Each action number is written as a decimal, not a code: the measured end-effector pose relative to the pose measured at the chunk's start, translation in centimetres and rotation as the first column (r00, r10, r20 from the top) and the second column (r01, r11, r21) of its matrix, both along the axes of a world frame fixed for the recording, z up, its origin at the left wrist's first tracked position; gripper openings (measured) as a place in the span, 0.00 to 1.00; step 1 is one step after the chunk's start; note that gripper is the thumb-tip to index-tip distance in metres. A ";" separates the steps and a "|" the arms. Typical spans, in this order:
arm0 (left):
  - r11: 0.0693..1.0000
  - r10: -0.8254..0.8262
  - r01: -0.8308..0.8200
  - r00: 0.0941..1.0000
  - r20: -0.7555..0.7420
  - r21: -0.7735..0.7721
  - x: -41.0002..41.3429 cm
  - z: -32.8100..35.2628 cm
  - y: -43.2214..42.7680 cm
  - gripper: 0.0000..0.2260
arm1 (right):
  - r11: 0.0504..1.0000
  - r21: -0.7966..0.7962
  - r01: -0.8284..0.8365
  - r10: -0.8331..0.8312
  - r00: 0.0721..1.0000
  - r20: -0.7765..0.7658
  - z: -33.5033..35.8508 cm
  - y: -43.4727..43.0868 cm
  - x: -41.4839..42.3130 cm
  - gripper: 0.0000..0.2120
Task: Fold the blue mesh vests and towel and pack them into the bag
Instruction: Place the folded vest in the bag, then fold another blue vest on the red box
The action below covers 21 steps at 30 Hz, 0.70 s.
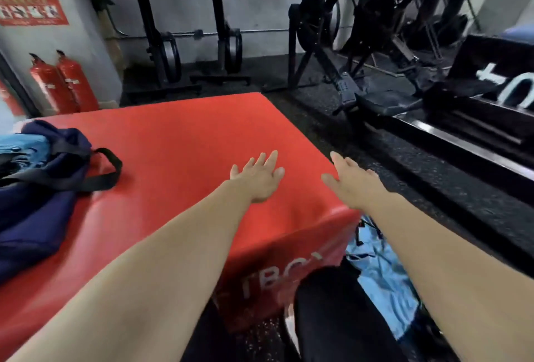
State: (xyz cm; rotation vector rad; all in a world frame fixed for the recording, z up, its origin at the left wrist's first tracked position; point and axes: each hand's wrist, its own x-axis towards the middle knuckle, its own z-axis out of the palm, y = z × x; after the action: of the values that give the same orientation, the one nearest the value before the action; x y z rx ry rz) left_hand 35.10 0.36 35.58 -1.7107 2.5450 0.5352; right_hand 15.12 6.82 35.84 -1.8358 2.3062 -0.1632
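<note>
**Red worktop, two empty hands, vests split between bag and floor**

Red padded vinyl covers the box-shaped worktop (179,136) that fills the middle of the view. Both bare arms reach forward over it. The left hand (258,178) is spread wide, fingers straight and palm down, above the worktop's near right part; whether it touches the surface cannot be told. The right hand (351,181) is also flat and open, holding nothing, at the worktop's right edge with its fingers reaching out past it.

A navy bag (37,188) lies slumped on the left side of the worktop, well apart from both hands, its black strap (114,163) looping out onto the red surface. Light blue cloth (21,146) shows in the bag's open top at the far left edge of the view.

More light blue mesh fabric (381,277) lies crumpled on the dark speckled floor (433,188) beside the worktop's near right corner, partly hidden under the right forearm and just beside the person's black-clad leg (332,309).

Two red fire extinguishers (63,84) stand against the wall at the left, and black exercise machines (161,52) line the back.
</note>
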 end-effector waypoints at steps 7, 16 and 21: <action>0.990 -0.143 0.143 0.988 0.061 0.003 -11.7 -1.7 3.7 0.26 | 0.986 0.018 0.166 -0.167 0.979 0.118 -3.4 6.5 -10.1 0.31; 0.952 -0.306 0.306 0.951 0.045 0.011 -22.7 -2.9 7.1 0.25 | 0.949 0.069 0.306 -0.314 0.928 0.199 -5.9 11.4 -19.1 0.30; 0.931 -0.363 0.360 0.930 0.051 0.060 -26.9 -5.2 6.7 0.25 | 0.917 0.109 0.385 -0.400 0.891 0.216 -7.9 13.0 -23.3 0.29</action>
State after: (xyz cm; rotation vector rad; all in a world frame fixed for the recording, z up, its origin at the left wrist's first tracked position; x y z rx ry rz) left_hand 8.23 7.05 30.33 -1.1760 2.6827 0.5065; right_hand -8.15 19.82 27.97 -1.2219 2.4462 -0.3386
